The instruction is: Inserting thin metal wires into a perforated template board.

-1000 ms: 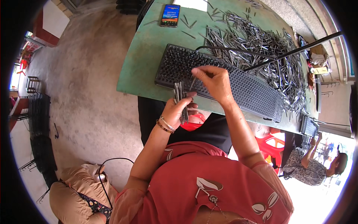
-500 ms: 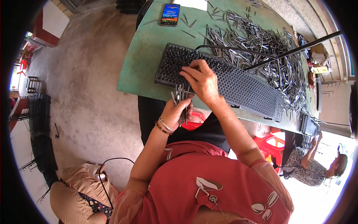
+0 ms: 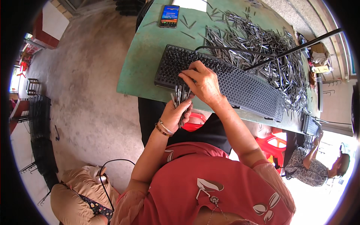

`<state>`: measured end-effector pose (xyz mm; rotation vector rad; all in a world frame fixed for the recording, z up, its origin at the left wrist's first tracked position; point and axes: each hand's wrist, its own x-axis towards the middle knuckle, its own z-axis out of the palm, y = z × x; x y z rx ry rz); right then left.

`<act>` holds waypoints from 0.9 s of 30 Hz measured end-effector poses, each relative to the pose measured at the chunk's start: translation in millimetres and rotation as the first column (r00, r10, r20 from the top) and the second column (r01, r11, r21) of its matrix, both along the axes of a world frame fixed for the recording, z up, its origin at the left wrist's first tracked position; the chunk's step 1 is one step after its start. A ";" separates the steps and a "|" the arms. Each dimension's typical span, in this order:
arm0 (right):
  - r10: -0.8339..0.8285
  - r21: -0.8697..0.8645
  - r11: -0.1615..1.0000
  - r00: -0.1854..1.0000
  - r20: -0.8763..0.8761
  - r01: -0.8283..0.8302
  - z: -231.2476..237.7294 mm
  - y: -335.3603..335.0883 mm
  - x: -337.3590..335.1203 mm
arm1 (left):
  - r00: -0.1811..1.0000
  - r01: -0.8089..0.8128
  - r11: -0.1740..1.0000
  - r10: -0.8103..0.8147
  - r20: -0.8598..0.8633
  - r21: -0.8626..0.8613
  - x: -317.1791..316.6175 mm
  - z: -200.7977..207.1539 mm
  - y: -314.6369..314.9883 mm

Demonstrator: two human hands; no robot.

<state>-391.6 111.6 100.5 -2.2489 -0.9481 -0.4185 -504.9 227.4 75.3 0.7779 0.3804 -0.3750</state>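
Observation:
My left hand grips a bundle of thin metal pins at the near edge of the green table. My right hand rests on the left part of a long black perforated tray, its fingertips pinching a pin over the holes. The tray's left end holds rows of pins standing upright. A large loose heap of the same metal pins lies behind the tray.
A phone with a lit screen lies at the table's far left. A dark rod crosses above the pin heap. A red plastic stool stands under the table. Another person sits at the right. A tan bag lies on the concrete floor.
My right hand has moved left along the tray and down toward its near-left part. My left hand with the bundle has stayed at the table edge.

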 end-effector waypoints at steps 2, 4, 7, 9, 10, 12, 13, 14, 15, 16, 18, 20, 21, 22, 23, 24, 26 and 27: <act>-0.008 0.018 1.000 1.000 0.000 0.008 -3.9 0.5 -0.6 | 1.000 -0.001 1.000 0.001 0.003 0.012 -0.6 -2.5 0.4; -0.065 0.036 0.997 0.998 0.016 0.064 -7.8 -1.2 -2.3 | 1.000 0.017 1.000 -0.017 0.000 0.001 -1.5 -5.3 0.4; -0.059 0.057 0.997 0.998 -0.031 0.061 -3.5 -1.4 -3.7 | 1.000 0.022 0.999 -0.021 0.008 -0.033 -1.4 -6.1 0.7; -0.099 0.108 0.987 0.979 -0.179 0.120 8.2 -1.1 -6.6 | 1.000 0.003 0.999 -0.003 0.003 -0.041 -2.4 -5.1 1.6; -0.101 0.106 0.987 0.979 -0.177 0.121 9.9 -7.3 -5.6 | 1.000 -0.005 0.999 0.006 0.002 -0.051 -1.7 -3.1 1.2; -0.008 0.110 0.993 0.925 -0.379 0.054 13.8 -23.4 -2.5 | 1.000 -0.016 0.999 0.017 0.015 -0.042 -0.4 4.4 -0.4; 0.019 0.092 0.995 0.863 -0.504 0.031 16.5 -28.1 -7.4 | 0.999 -0.028 0.999 0.029 0.025 -0.031 0.3 6.3 -1.3; 0.014 0.091 0.995 0.865 -0.502 0.037 14.4 -29.9 -12.9 | 0.999 -0.022 0.999 0.023 0.028 -0.032 0.8 5.5 -2.3; 0.092 0.207 0.976 0.730 -0.678 0.070 9.9 -31.0 -18.3 | 0.999 0.010 1.000 -0.009 0.049 -0.020 1.3 3.5 -3.7; 0.191 0.311 0.942 0.560 -0.806 0.127 9.0 -32.2 -22.0 | 0.997 0.041 0.999 -0.041 0.070 -0.008 1.7 1.2 -5.5; 0.177 0.308 0.933 0.513 -0.840 0.183 15.9 -40.6 -21.4 | 0.997 0.053 0.998 -0.051 0.051 -0.033 3.9 -1.7 -13.9; 0.120 0.287 0.915 0.487 -0.865 0.285 15.0 -52.7 -14.9 | 0.998 0.062 0.997 -0.061 0.030 -0.051 6.5 -3.9 -21.2; 0.051 0.256 0.922 0.567 -0.822 0.289 15.4 -57.0 -11.1 | 0.997 0.075 0.995 -0.073 0.039 -0.064 8.4 -5.2 -23.8; 0.048 0.258 0.920 0.568 -0.822 0.295 17.4 -58.0 -8.3 | 0.995 0.090 0.993 -0.086 0.047 -0.078 11.4 -4.7 -26.7; -0.016 0.284 0.884 0.631 -0.775 0.372 20.8 -57.6 -6.0 | 0.994 0.099 0.993 -0.096 0.047 -0.069 14.2 -2.4 -28.7; -0.086 0.316 0.840 0.683 -0.725 0.442 22.3 -56.6 -3.4 | 0.994 0.103 0.992 -0.100 0.047 -0.066 16.3 -1.1 -30.9; -0.101 0.343 0.824 0.712 -0.694 0.451 17.4 -51.9 1.7 | 0.990 0.131 0.991 -0.129 0.057 -0.022 18.3 0.4 -34.6; -0.086 0.403 0.805 0.759 -0.645 0.434 12.1 -47.4 3.2 | 0.990 0.132 0.991 -0.131 0.055 -0.017 18.0 -2.5 -35.2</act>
